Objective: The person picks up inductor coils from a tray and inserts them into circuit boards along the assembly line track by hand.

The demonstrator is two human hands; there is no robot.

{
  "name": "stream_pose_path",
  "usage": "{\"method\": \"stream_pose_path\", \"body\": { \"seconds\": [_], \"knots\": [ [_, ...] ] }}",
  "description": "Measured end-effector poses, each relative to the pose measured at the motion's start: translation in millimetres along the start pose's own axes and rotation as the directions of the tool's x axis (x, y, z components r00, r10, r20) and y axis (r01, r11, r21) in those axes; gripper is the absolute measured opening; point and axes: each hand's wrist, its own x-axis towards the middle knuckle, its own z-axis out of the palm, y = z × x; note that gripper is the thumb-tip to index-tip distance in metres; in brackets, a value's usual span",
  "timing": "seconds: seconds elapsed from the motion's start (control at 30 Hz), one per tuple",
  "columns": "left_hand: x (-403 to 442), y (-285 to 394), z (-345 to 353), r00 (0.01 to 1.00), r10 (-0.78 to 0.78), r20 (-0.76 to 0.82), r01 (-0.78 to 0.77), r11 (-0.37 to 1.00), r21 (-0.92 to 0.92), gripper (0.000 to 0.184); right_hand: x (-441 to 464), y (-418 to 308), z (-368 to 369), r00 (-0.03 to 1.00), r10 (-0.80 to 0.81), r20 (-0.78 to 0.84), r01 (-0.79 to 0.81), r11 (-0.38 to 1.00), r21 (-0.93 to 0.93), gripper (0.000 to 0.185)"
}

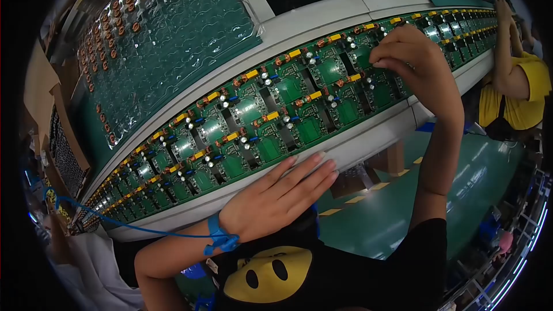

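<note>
My left hand (pixel 279 198) lies flat with fingers stretched out on the near grey rail (pixel 368 138) of the line, and a blue wrist strap (pixel 220 235) with a coiled-off cord is around its wrist. My right hand (pixel 412 55) is held above the green circuit boards (pixel 294 87), thumb and fingertips pinched together. Whatever may be between those fingertips is hidden. The boards run in a long double row and carry yellow block components (pixel 252 74), copper coils, silver-topped cylinders and blue parts.
Beyond the far rail, a clear plastic tray (pixel 190 40) holds copper coils (pixel 120 27) along its left side. A cardboard box (pixel 72 132) stands at far left. A co-worker in a yellow shirt (pixel 529 83) is at right; another person's pale sleeve (pixel 109 268) shows at lower left.
</note>
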Motion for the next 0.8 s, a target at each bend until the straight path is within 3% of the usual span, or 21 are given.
{"method": "stream_pose_path", "body": {
  "seconds": [0.27, 0.8],
  "knots": [
    [-0.2, 0.3, 1.1, 1.0, -0.001, -0.005, 0.001, 1.0, -0.005, 0.052, -3.4, -5.8, 1.0, 0.999, 0.029, 0.016, -0.027, 0.995, -0.092, 0.01],
    [-0.4, -0.1, 0.5, 1.0, 0.004, 0.018, -0.005, 1.0, 0.017, 0.052, -7.7, -1.7, -0.6, 0.998, 0.056, 0.027, -0.057, 0.998, 0.017, 0.019]
  ]
}}
